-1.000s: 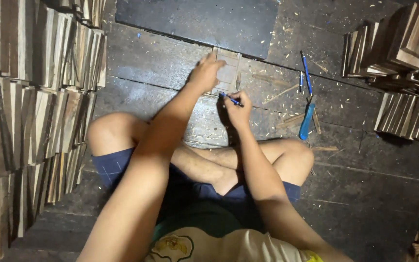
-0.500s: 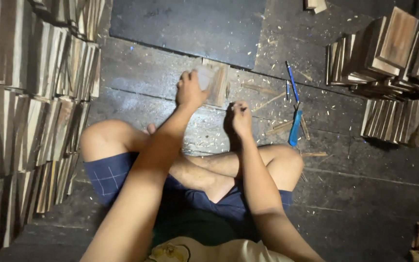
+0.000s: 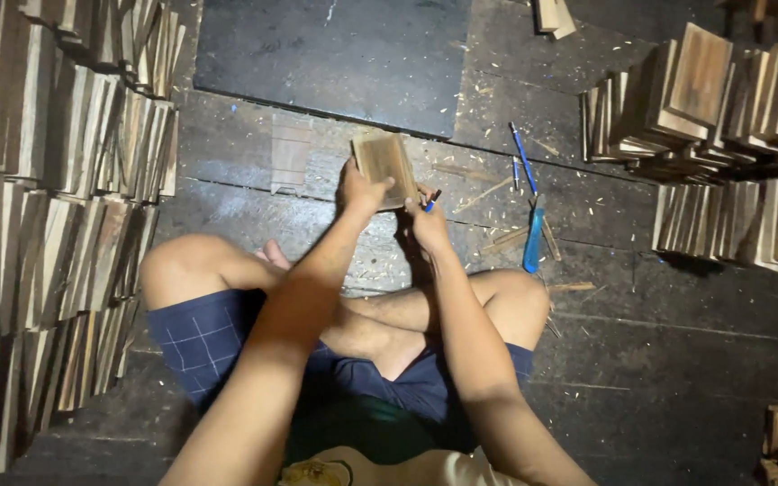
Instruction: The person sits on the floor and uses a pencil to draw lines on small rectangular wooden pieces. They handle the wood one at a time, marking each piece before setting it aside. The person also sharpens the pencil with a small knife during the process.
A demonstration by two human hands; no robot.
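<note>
Along the person's left side runs a tall bank of stacked wooden pieces (image 3: pixel 56 225), with more wooden stacks (image 3: pixel 722 135) heaped to the right on the dark plank floor (image 3: pixel 677 360). Ahead lies a flat dark sheet (image 3: pixel 335 54). The person sits cross-legged in blue shorts (image 3: pixel 209 337). Their left hand (image 3: pixel 362 191) is closed around the lower edge of a small wooden block (image 3: pixel 384 162), lifted just above the floor in front of the knees. Their right hand (image 3: pixel 425 225) is curled around a blue pen (image 3: pixel 431 202), just beside the block. A blue-handled tool (image 3: pixel 532 238) and another blue pen (image 3: pixel 522 157) lie near, among wood shavings.
</note>
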